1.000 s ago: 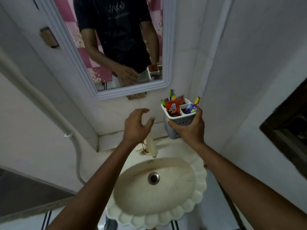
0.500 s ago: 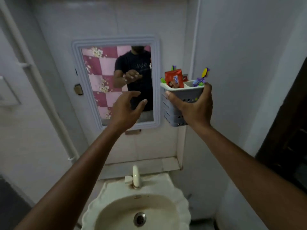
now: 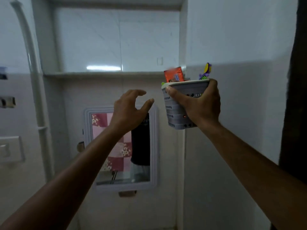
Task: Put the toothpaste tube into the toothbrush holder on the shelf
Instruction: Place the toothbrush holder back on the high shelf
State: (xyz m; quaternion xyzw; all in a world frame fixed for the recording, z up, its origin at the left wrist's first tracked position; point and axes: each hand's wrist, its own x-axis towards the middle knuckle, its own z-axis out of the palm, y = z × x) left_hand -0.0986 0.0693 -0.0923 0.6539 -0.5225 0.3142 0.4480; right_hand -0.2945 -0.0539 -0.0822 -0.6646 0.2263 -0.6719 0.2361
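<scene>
My right hand (image 3: 198, 106) grips a grey perforated toothbrush holder (image 3: 174, 113), held up in the air just below and to the right of a recessed wall shelf (image 3: 103, 74). A red-orange toothpaste tube (image 3: 174, 75) sticks out of the holder's top on the left. Purple, yellow and green toothbrushes (image 3: 206, 72) poke out on the right. My left hand (image 3: 129, 110) hovers to the left of the holder, empty, fingers curled apart, in front of the mirror.
A white-framed mirror (image 3: 155, 146) hangs on the tiled wall below the shelf. A white pipe (image 3: 35, 90) runs down the left wall beside a switch plate (image 3: 10, 148). A dark door frame (image 3: 294, 97) borders the right.
My right hand has lifted the holder from sink height up to shelf height. The view has tilted upward, so the sink has left the frame. My left hand rose alongside, still empty.
</scene>
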